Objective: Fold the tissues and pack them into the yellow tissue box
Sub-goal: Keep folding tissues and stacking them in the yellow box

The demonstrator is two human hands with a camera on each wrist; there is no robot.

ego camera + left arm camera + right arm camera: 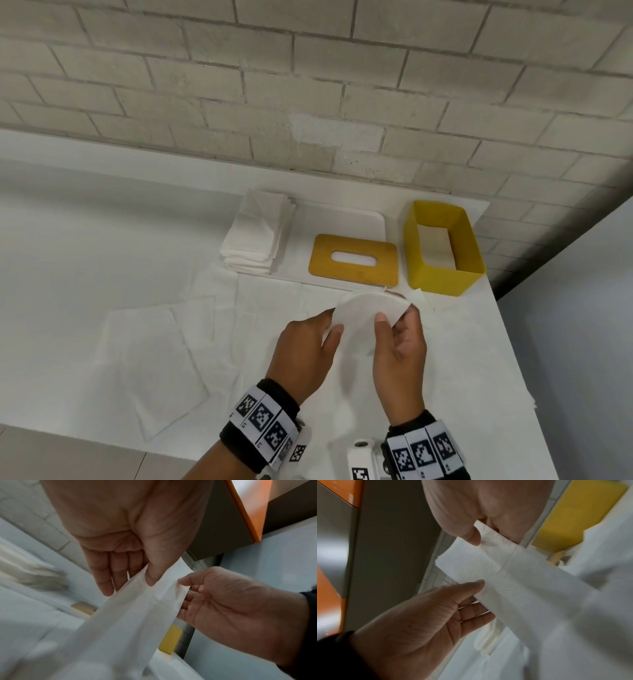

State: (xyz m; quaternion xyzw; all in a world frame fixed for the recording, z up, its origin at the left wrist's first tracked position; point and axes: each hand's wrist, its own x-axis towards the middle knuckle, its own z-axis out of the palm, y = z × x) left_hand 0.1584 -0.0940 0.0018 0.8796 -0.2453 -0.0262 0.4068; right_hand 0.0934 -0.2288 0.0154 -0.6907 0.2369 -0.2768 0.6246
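Note:
I hold a white tissue (366, 318) above the table with both hands; it bows upward between them. My left hand (334, 323) pinches its left edge, thumb on top and fingers underneath. My right hand (394, 315) pinches the right edge the same way. In the left wrist view the left thumb presses the tissue (137, 615). In the right wrist view the tissue (505, 581) runs between both thumbs. The yellow tissue box (442, 246) stands open at the back right, with white showing inside. Its wooden slotted lid (354, 260) lies flat to the left of it.
A stack of folded tissues (257, 236) sits on a white tray (346, 219) by the brick wall. Unfolded tissues (147, 359) lie spread over the white table. The table's right edge (513, 342) runs close to my right hand.

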